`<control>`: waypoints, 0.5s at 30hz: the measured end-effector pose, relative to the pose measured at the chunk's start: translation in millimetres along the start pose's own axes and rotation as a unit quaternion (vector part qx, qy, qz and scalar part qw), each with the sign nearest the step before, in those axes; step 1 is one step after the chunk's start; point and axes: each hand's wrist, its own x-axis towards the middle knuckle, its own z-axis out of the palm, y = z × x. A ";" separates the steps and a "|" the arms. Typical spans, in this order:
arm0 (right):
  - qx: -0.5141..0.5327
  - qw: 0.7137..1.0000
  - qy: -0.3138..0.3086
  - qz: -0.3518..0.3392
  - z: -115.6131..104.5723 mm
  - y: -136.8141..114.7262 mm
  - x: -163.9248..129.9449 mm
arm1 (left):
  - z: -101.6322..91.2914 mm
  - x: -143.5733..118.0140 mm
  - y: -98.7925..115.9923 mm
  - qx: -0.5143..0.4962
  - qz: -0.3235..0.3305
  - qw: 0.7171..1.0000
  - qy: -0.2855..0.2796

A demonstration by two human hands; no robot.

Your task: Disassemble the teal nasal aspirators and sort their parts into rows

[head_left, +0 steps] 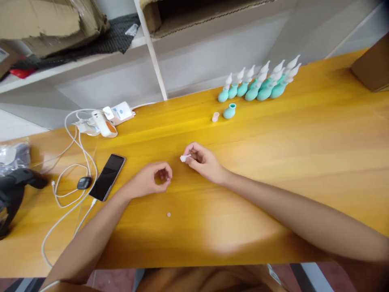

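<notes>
My right hand (204, 162) pinches a small white nozzle tip (184, 157) between thumb and fingers above the table. To its left, my left hand (153, 178) is closed, thumb against curled fingertips; whatever it may hold is too small to make out. A tiny pale disc (169, 214) lies on the table nearer to me. Beyond my hands stands an uncapped teal squeeze bulb (229, 111), its round mouth showing. Just left of that bulb is a translucent pinkish connector (215, 117). Farther back, several teal bulbs with white tips (251, 92) stand grouped.
On the left lie a phone (108, 177), looping white cables (88, 156), a black mouse-like device (84, 183), and a power strip with chargers (121, 112). A black headset-like object (18, 190) sits at the left edge. A cardboard box (372, 65) stands at back right.
</notes>
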 end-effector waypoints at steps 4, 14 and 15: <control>0.012 1.000 -0.020 0.018 11.5 1.2 -10.0 | 27.4 11.8 -10.2 -0.119 -0.024 0.980 0.160; -0.052 0.996 -0.075 -0.024 11.8 0.0 -10.8 | 44.1 5.3 -26.2 -0.192 0.047 0.952 0.233; -0.057 0.995 -0.077 -0.025 11.6 0.4 -10.8 | 44.5 5.0 -25.9 -0.195 0.045 0.952 0.232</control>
